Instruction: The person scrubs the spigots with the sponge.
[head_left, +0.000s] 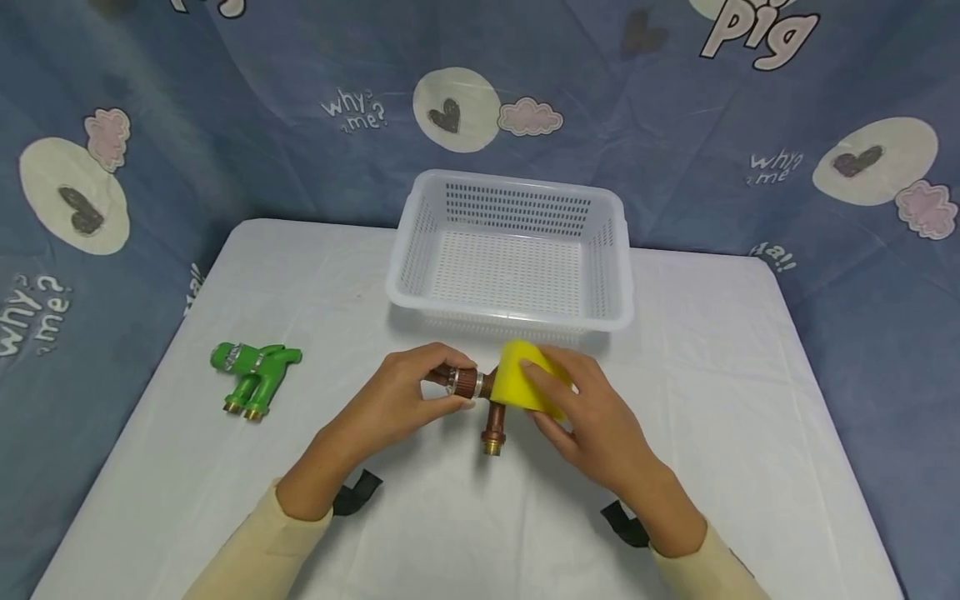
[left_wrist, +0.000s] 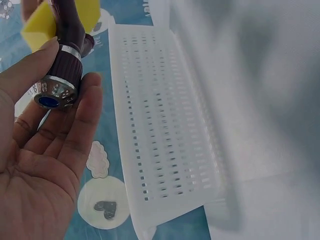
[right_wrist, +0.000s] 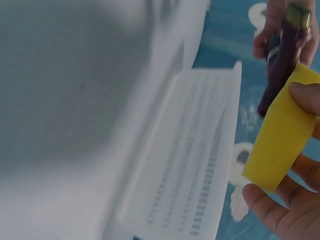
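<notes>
Low over the table, my left hand (head_left: 401, 396) pinches the ribbed collar of a brown tap fitting (head_left: 495, 421) between thumb and fingers. Its short branch with a brass threaded tip points toward me. My right hand (head_left: 596, 412) holds a yellow sponge (head_left: 516, 382) against the fitting's right end, covering that part in the head view. In the left wrist view, the collar end (left_wrist: 50, 97) shows a silvery ring around a blue centre. The right wrist view shows the sponge (right_wrist: 282, 132) bent, gripped between thumb and fingers.
A white perforated plastic basket (head_left: 510, 321) stands at the table's back, just beyond my hands. A green tap fitting (head_left: 255, 371) with two brass tips lies on the left of the white-covered table (head_left: 150, 517). A blue printed curtain (head_left: 300, 158) hangs behind.
</notes>
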